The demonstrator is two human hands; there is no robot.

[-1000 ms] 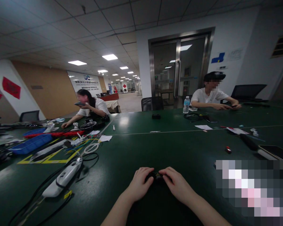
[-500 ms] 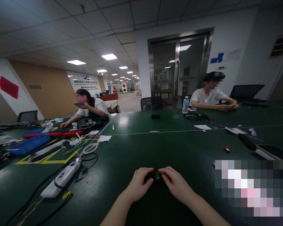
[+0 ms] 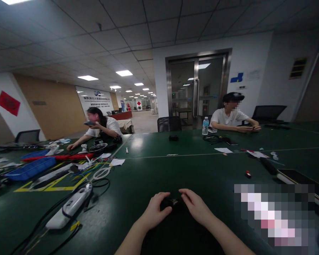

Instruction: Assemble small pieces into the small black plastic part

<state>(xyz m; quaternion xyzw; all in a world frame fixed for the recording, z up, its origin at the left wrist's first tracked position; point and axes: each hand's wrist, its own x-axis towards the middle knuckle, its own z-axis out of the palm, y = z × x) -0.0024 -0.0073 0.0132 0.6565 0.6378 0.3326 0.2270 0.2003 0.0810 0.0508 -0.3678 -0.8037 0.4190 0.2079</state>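
A small black object (image 3: 172, 202) lies on the dark green table (image 3: 138, 177), low in the middle of the head view. My left hand (image 3: 157, 209) curves round its left side, with fingers above and thumb below, closed on it as far as I can see. At its right side is my right hand (image 3: 195, 205), its fingers stretched out and apart. The object's outline is dark and hard to make out against the table.
A white power strip (image 3: 70, 207) with black cables lies left, near blue trays (image 3: 32, 169). Across the table are a bottle (image 3: 205, 126), a black box (image 3: 173, 138) and two seated people. A small red item (image 3: 248, 174) and a tablet-like device (image 3: 303, 184) are right.
My right hand's fingers have loosened and parted from the black object. My left hand stays around it. The view has tilted upward slightly.
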